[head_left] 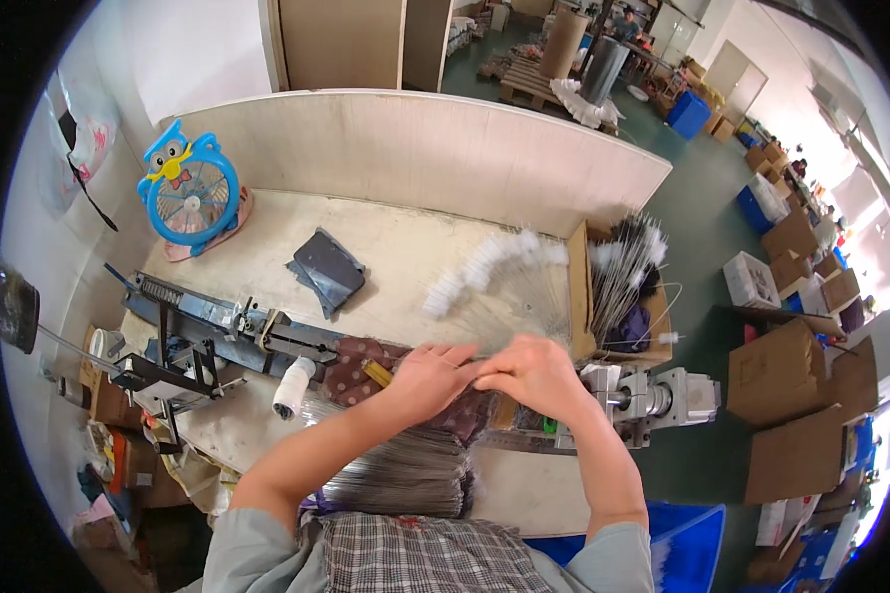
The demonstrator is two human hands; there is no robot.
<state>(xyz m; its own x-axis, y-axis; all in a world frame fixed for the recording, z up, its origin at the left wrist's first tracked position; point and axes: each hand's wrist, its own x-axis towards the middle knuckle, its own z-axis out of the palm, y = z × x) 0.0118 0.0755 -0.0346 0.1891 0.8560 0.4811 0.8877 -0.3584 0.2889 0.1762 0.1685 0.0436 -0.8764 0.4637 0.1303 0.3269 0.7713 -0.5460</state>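
Note:
My left hand [431,380] and my right hand [532,374] meet over the middle of the bench rail. Both have their fingers drawn together, and the right one is slightly blurred. Whatever lies between the fingertips is too thin or hidden to make out. Below them a thick bundle of thin metal wires [396,472] lies close to my body. A brown dotted cloth [354,370] sits beside my left wrist, with a yellow object [376,373] on it. Just right of my right hand stands a metal clamping machine [653,398]. Beyond the hands, white-tufted wires [485,269] fan out on the table.
A cardboard box [581,296] full of wires stands at the right. A blue owl-shaped fan [194,203], a dark folded sheet [328,270], a white spool [295,383] and a black metal bracket [173,381] are leftward. A blue bin [700,539] is low right.

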